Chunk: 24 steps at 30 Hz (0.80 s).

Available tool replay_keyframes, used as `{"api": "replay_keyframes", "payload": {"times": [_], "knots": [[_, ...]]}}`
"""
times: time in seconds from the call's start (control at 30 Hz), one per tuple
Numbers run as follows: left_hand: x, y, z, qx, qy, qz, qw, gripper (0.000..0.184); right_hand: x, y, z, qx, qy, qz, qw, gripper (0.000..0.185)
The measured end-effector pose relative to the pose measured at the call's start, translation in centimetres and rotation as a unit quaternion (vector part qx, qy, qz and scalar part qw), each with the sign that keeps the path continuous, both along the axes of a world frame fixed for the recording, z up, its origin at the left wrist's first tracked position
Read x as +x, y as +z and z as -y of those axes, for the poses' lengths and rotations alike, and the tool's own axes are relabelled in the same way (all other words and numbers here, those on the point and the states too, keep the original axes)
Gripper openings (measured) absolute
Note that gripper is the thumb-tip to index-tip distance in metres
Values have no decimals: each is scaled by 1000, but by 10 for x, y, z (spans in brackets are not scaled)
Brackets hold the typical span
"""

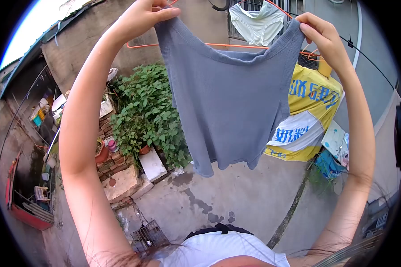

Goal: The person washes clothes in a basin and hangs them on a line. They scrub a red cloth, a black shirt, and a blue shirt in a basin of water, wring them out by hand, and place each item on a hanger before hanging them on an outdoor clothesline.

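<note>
A grey-blue tank top [231, 98] hangs spread out in front of me, held up by its shoulder straps. My left hand [149, 13] pinches the left strap at the top of the view. On the other side, my right hand [318, 31] grips the right strap between thumb and fingers. An orange clothes hanger [142, 46] shows around and behind the top; its bar runs across behind the neckline. Whether the straps sit on the hanger is hard to make out.
White underwear [257, 22] hangs behind, near a barred window. A yellow and white printed cloth [305, 118] hangs at right. Leafy plants [147, 107] grow beside bricks and stone slabs [122, 183] at left. A metal cage [149, 236] stands on the concrete ground [236, 200].
</note>
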State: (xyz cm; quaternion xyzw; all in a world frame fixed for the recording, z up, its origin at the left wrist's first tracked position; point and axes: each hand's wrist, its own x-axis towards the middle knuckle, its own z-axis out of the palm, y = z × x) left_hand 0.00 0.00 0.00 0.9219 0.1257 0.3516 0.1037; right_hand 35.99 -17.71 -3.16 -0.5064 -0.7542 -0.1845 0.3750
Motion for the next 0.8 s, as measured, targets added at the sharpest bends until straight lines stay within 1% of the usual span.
{"api": "replay_keyframes", "payload": {"times": [0.07, 0.1, 0.17, 0.2, 0.23, 0.27, 0.3, 0.37, 0.4, 0.43, 0.5, 0.53, 0.57, 0.6, 0.63, 0.67, 0.7, 0.77, 0.8], "knots": [[-5, -8, -11, -77, 28, 30, 996, 24, 1, -4, 6, -1, -2, 1, 1000, 24], [-8, -9, -9, -113, 78, 55, 989, 18, 2, 0, 6, -4, -2, 1, 1000, 24], [-9, -20, -26, -98, 17, 45, 994, 19, 19, -11, 10, -4, 8, -19, 1000, 25], [-6, -22, -35, -99, 17, 32, 994, 19, -3, -18, 24, 7, 7, -135, 991, 13], [-11, -31, -43, -51, 35, 38, 997, 22, 1, -9, 24, -2, 4, -116, 993, 13], [-18, -31, -52, 4, 57, 24, 998, 26, 2, -8, 23, -14, 27, -140, 990, 13], [-18, -33, -55, 2, 57, 22, 998, 26, 3, -8, 22, -26, 49, -163, 985, 13], [-21, -38, -60, -88, 69, 51, 992, 25, 3, -10, 20, -21, 58, -161, 985, 13], [-23, -38, -66, -112, 44, 47, 992, 22, 3, -10, 19, -7, 55, -166, 984, 13], [-25, -44, -72, -119, 50, 47, 991, 22, 5, -10, 16, 1, 53, -170, 984, 13], [-33, -49, -78, -176, 15, 78, 981, 20, 7, -11, 13, -4, 85, -166, 982, 15], [-36, -51, -80, -187, -2, 85, 979, 20, 6, -11, 12, -4, 85, -172, 981, 16], [-40, -55, -80, -191, 7, 86, 978, 20, 2, -11, 13, -6, 86, -179, 980, 18], [-40, -57, -75, -199, 46, 97, 974, 20, -1, -12, 15, -27, 130, -162, 978, 20], [-39, -61, -69, -208, 87, 110, 968, 19, 0, -17, 7, -35, 141, -162, 976, 20], [-38, -65, -63, -199, 101, 110, 969, 23, -2, -23, -2, 15, 180, -137, 974, 21], [-33, -66, -54, -204, 113, 113, 966, 23, -3, -21, -2, 12, 165, -107, 980, 22], [-23, -64, -36, -209, 128, 147, 958, 29, -4, -16, 0, 8, 138, -46, 989, 25], [-27, -65, -36, -166, 154, 144, 963, 40, 41, -20, -21, 38, 110, -57, 992, 27]]}}
